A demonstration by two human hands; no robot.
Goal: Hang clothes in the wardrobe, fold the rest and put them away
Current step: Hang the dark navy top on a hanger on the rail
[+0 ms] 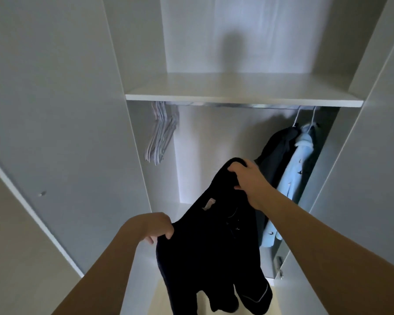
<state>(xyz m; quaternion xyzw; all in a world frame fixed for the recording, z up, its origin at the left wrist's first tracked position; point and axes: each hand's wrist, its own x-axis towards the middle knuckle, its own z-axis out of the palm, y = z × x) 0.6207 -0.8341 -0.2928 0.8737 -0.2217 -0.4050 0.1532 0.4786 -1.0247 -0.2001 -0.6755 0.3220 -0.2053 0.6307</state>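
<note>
Black soft-fabric pyjama top hangs before the white wardrobe's chrome rail, its shoulders clenched in your left hand and right hand; grey bare hangers lie up-left, nearer your left.

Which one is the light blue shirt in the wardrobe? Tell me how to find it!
Look under the white shelf at the metal rail. Follow it to the far right end, where two garments hang. The light blue shirt is the rightmost, beside a dark jacket, and it is the only pale garment there.
</note>
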